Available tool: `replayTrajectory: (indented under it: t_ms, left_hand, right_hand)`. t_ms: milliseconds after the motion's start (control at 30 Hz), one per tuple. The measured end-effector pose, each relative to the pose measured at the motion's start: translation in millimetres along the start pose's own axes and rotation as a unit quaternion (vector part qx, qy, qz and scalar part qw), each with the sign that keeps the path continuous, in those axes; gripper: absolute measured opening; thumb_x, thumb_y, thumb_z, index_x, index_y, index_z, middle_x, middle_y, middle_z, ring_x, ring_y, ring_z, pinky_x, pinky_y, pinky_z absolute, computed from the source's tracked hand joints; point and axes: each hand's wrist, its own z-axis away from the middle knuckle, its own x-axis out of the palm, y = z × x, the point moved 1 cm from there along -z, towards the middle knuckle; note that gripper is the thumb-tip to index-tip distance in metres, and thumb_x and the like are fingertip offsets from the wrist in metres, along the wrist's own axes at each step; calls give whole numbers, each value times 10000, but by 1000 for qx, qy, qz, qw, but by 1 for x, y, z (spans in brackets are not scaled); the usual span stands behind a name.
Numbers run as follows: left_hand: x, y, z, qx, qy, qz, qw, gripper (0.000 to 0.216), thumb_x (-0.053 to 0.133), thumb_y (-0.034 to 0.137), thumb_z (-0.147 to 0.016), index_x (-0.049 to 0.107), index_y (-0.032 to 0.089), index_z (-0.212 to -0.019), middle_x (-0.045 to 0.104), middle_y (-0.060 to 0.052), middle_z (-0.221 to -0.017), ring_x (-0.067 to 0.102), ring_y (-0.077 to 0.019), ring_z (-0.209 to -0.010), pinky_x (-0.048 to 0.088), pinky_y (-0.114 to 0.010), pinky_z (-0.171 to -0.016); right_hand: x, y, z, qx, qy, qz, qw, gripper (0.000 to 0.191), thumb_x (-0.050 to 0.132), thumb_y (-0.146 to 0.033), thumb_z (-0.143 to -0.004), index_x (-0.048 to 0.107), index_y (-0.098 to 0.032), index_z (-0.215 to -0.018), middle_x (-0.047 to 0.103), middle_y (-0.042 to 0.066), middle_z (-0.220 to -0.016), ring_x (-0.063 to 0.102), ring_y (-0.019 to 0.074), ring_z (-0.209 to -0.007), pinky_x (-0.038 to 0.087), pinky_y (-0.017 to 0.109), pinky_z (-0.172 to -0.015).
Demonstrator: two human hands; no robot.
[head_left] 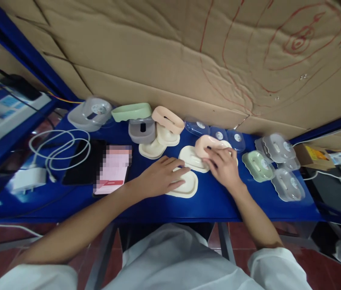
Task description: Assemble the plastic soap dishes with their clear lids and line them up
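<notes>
My left hand (168,177) lies over a cream oval tray (191,186) near the front of the blue table. Its fingers are stretched out and slightly apart, with the fingertips on or just above the tray. My right hand (224,166) grips a pink plastic soap dish (202,146) by its near side, the fingers bent over it. Beneath and beside that piece is another cream tray (188,158). A further pale piece shows behind my right fingers, mostly hidden.
At the back stand a green shell (132,111), a peach shell (168,120) and a grey dish (142,131). Clear lids (199,127) line the cardboard wall (146,60). Lidded green (258,166) and grey dishes (288,185) sit right. A phone (114,169) and white cable (64,161) lie left.
</notes>
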Motion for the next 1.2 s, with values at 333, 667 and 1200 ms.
replayTrajectory:
  t_ms: [333,667,1200]
  left_hand:
    - [11,-17,-3,-76,35,6,996,421,559,254,-1065,611,256,-1483,578,-165,-1575,614,-365,-1399,568,-544,-1089]
    - [5,-19,-2,-89,91,-35,991,200,527,234,-1093,705,191,-1174,711,-139,-1325,689,-315,-1245,603,-463,-1015]
    - [-4,-19,-1,-106,43,-27,993,211,564,135,-1004,653,164,-1193,626,-184,-1466,637,-346,-1364,591,-491,-1082]
  right_hand:
    - [14,-33,0,-137,-112,-125,976,491,449,-291,-1142,497,-321,-1630,632,39,-1572,542,229,-1517,346,528,-1313]
    - [2,-13,4,-62,-151,-96,982,836,576,-547,-1078,145,-315,-1756,331,135,-1775,339,331,-1641,298,628,-1308]
    - [1,-5,8,-66,-156,-118,978,708,575,-311,-1069,299,-322,-1721,371,99,-1760,370,327,-1618,351,601,-1300]
